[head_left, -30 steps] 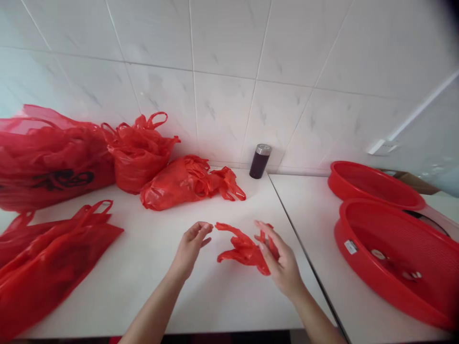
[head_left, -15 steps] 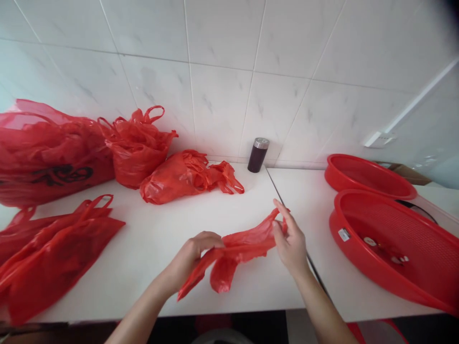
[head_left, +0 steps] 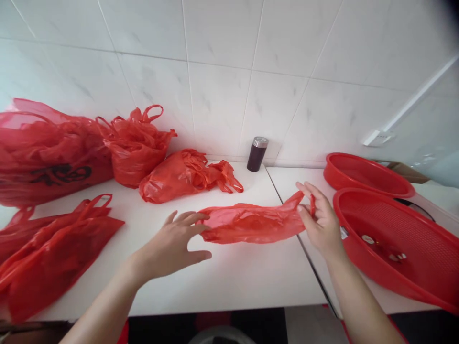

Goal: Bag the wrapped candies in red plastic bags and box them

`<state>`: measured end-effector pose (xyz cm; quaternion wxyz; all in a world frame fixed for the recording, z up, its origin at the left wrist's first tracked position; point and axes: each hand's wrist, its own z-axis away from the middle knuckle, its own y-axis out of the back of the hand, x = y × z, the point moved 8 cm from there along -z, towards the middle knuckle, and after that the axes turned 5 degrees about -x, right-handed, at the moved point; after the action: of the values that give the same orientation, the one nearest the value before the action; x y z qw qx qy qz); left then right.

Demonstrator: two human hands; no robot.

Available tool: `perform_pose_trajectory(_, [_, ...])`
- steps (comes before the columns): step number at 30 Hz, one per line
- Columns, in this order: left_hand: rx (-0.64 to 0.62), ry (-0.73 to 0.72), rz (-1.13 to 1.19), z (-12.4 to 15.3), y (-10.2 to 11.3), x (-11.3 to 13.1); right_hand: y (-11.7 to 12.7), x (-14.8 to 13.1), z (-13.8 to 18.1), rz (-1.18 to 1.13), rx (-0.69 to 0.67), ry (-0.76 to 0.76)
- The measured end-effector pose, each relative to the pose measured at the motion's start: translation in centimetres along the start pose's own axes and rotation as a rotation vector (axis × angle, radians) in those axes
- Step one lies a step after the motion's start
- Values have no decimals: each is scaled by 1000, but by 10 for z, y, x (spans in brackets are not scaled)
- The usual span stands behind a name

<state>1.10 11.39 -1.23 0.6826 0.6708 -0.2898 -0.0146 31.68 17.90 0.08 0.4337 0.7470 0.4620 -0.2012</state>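
A thin red plastic bag is stretched out sideways above the white table, between both hands. My right hand grips its right end, where a handle loop passes round the fingers. At the bag's left end is my left hand, fingers spread and thumb apart, the fingertips against or just beside the plastic. Whether those fingertips touch the bag is hard to make out.
Several filled red bags stand along the tiled wall to the left, with flat red bags in front. A dark flask stands at the back. Two red baskets are on the right. A seam divides the table.
The bag, bunched and folded before, is now drawn out lengthwise. My right hand has moved right with its end; my left hand has shifted left and its fingers have spread.
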Motion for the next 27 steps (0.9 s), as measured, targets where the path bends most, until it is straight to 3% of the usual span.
perform_pose_trajectory(3, [342,101,183,-1,13,-2,-15,-3,19,19,-156,-30])
perform_pose_trajectory(5, [512,187,179,-1,0,0,-25,-6,29,94,-329,-66])
perform_pose_trajectory(7, [450,233,113,-12,-33,3,-21,-9,33,232,-431,-129])
perform_pose_trajectory(8, [365,248,102,-18,-52,2,-12,-13,31,323,-406,-157])
perform_pose_trajectory(10, [219,282,157,-27,-81,-5,15,-30,25,491,-208,-154])
perform_pose_trajectory(12, [168,293,261,-32,-93,-10,25,-57,21,550,-31,-36])
perform_pose_trajectory(13, [178,285,310,-34,-92,-10,16,-67,21,538,-36,52])
perform_pose_trajectory(15, [231,254,403,-37,-87,-7,-25,-71,24,516,-244,198])
perform_pose_trajectory(17, [271,232,472,-38,-83,-3,-72,-47,30,584,-514,216])
perform_pose_trajectory(19, [277,227,511,-36,-84,-2,-98,-9,31,707,-627,125])
perform_pose_trajectory(21, [229,218,451,-34,-87,-6,-103,25,27,785,-647,49])
perform_pose_trajectory(23, [153,234,256,-32,-84,-17,-94,43,20,823,-647,14])
perform_pose_trajectory(25, [119,293,12,-29,-70,-33,-75,45,9,851,-655,-12])
perform_pose_trajectory(27, [204,332,-134,-25,-40,-43,-52,34,-2,873,-650,-28])
